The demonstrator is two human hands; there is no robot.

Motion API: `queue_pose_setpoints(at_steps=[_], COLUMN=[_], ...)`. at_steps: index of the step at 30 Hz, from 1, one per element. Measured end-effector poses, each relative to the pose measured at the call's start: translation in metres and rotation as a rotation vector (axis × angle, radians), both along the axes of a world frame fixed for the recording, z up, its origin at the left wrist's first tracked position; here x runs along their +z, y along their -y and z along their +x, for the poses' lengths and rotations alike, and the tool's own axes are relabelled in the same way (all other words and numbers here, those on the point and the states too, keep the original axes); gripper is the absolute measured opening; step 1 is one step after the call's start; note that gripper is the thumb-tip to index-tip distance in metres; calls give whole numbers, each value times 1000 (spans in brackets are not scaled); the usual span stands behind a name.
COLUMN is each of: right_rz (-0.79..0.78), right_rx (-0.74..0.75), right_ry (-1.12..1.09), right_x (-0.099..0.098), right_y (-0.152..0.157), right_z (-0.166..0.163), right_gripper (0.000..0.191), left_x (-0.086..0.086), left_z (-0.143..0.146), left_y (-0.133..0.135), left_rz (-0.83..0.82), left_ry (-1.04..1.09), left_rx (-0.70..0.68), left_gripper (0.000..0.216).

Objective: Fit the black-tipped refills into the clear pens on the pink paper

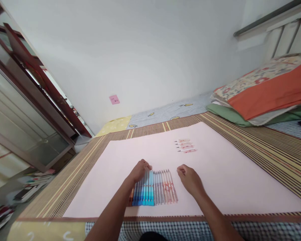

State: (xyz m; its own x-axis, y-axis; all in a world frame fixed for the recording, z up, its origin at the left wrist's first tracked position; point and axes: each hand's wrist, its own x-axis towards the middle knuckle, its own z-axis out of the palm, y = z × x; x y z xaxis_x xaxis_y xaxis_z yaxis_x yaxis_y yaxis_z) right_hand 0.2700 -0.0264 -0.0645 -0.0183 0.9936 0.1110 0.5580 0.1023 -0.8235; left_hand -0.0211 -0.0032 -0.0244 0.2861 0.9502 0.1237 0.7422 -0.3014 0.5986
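Observation:
A tight row of pens [155, 187], blue on the left and pale pink on the right, lies side by side on a large pale pink sheet [228, 174]. My left hand [140, 170] rests with curled fingers on the tips of the blue pens at the row's left end. My right hand [189, 179] sits on the sheet just right of the row, fingers curled in, apart from the pens; nothing shows in it. Three pink pens [185, 146] lie separately farther up the sheet.
The sheet lies on a striped woven mat [278, 147] over a bed. Pillows and a folded orange quilt [266, 90] are stacked at the right. A white wall with a pink note [114, 99] stands behind. A cabinet [27, 100] and floor clutter are at the left.

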Motion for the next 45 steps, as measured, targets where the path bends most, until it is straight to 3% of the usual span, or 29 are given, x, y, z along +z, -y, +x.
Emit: queue_pose_setpoints(at_steps=[9, 15, 22, 28, 35, 45], right_rz=[-9, -11, -23, -25, -19, -17], right_rx=[10, 1, 8, 11, 5, 15], right_ry=[-12, 2, -27, -29, -24, -22], right_x=[1, 2, 6, 6, 4, 5], right_y=[0, 0, 1, 2, 1, 2], right_z=[1, 1, 3, 2, 2, 3], right_gripper=[19, 18, 17, 17, 17, 17], left_x=[0, 13, 39, 42, 31, 28], left_z=[-1, 5, 5, 10, 14, 23], left_y=[3, 9, 72, 127, 121, 121], left_rz=[5, -23, -85, -44, 117, 102], left_ry=[-17, -114, -171, -175, -261, -321], left_rx=[41, 66, -21, -14, -35, -20], left_gripper=[27, 25, 51, 42, 42, 33])
